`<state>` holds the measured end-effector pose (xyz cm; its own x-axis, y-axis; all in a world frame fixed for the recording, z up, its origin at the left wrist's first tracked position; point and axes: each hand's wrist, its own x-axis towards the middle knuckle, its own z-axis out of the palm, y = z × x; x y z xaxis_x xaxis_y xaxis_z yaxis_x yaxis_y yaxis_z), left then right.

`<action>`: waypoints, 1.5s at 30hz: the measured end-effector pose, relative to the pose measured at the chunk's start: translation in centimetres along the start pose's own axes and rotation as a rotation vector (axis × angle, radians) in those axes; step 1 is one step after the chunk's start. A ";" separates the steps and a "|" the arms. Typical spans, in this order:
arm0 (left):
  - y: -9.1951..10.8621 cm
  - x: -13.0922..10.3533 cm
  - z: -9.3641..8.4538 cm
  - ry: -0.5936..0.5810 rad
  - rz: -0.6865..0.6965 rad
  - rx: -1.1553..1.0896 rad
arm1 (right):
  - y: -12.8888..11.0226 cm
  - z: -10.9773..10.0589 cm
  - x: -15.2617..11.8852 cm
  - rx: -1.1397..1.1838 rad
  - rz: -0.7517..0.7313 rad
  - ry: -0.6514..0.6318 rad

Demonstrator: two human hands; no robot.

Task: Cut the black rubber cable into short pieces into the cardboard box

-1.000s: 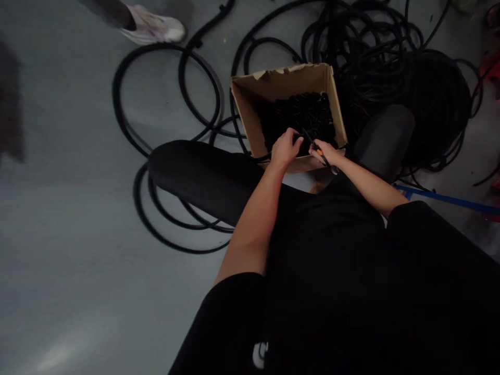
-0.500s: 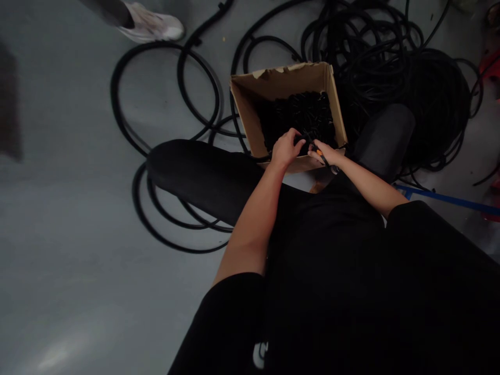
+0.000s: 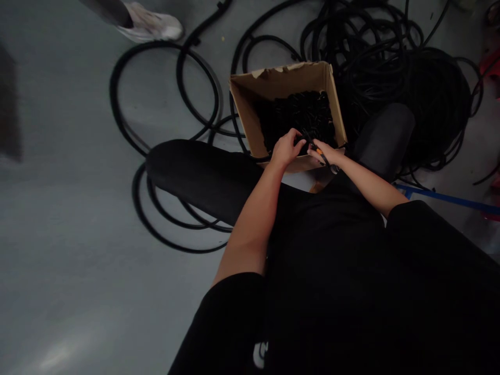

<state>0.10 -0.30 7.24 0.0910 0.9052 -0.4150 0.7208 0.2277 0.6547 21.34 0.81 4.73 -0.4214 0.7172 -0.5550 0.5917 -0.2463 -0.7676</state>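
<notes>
My left hand (image 3: pixel 286 149) is curled over the near side of a cardboard box (image 3: pixel 253 125), fingers closed round the dark end of a black hose (image 3: pixel 264 159), much of which the hand hides. Facing it, my right hand (image 3: pixel 328 153) grips a hand tool with black and orange handles (image 3: pixel 320 152). The tool's dark front end points toward the left fingers, and whether it touches the hose I cannot tell. Below both hands, many short black pieces (image 3: pixel 308 109) lie heaped in the box.
Long black hose loops (image 3: pixel 113 99) spread over the grey floor on the left. A large tangle of black hose (image 3: pixel 375 62) lies at the right. Another person's shoe (image 3: pixel 154 23) stands at the top left. A blue strip (image 3: pixel 453 198) crosses the right side.
Both hands stay almost in place at the box. The view has shifted very slightly; the left fingers and the tool show only a tiny movement.
</notes>
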 end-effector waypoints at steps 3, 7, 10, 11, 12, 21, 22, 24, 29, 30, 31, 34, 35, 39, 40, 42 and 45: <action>0.0 0.0 -0.1 -0.002 -0.011 0.008 | -0.1 -0.1 -0.1 -0.028 -0.034 0.017; -0.3 0.1 0.1 0.010 -0.010 0.008 | -0.3 -0.4 0.0 -0.077 -0.066 0.041; -0.7 0.3 0.2 0.021 -0.007 0.007 | -0.5 -0.5 -0.1 -0.119 -0.094 0.065; -0.8 0.4 0.3 0.024 -0.003 0.006 | -0.6 -0.5 -0.1 -0.123 -0.096 0.067; -1.0 0.5 0.4 0.025 0.004 0.005 | -0.6 -0.5 -0.1 -0.119 -0.090 0.065; -1.5 0.7 0.8 -0.056 0.046 -0.003 | -0.6 -0.5 -0.1 -0.084 -0.065 0.040; -1.4 0.7 0.7 -0.051 0.040 -0.004 | -0.5 -0.5 0.1 -0.084 -0.081 0.055; -1.3 0.6 0.5 -0.039 0.023 0.004 | -0.2 -0.5 0.3 -0.083 -0.105 0.077; -1.2 0.5 0.3 -0.026 0.012 0.002 | 0.5 -0.5 0.7 -0.091 -0.117 0.082; -1.2 0.5 0.4 -0.023 0.019 -0.010 | 0.7 -0.5 0.8 -0.091 -0.117 0.074; -1.3 0.6 0.5 -0.020 0.029 -0.022 | 0.8 -0.5 0.8 -0.088 -0.115 0.060; -1.5 0.6 0.7 -0.031 0.055 -0.047 | 1.2 -0.3 1.1 -0.088 -0.099 0.008; -1.6 0.6 0.8 -0.039 0.060 -0.053 | 1.4 -0.3 1.1 -0.093 -0.092 0.000; -2.1 0.8 1.2 -0.061 0.076 -0.082 | 1.5 -0.3 1.3 -0.076 -0.103 0.004; -2.3 0.9 1.3 -0.057 0.081 -0.092 | 1.4 -0.3 1.2 -0.069 -0.110 0.004; -2.8 1.2 1.6 -0.035 0.099 -0.114 | 1.1 -0.5 1.1 -0.075 -0.117 0.017; -3.8 1.9 2.1 0.005 0.117 -0.135 | 0.6 -0.7 0.8 -0.106 -0.117 0.049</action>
<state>-1.02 -0.19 2.70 0.1650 0.9300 -0.3283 0.6069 0.1666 0.7771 21.81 1.71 4.02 -0.4589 0.7687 -0.4455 0.6112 -0.0909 -0.7863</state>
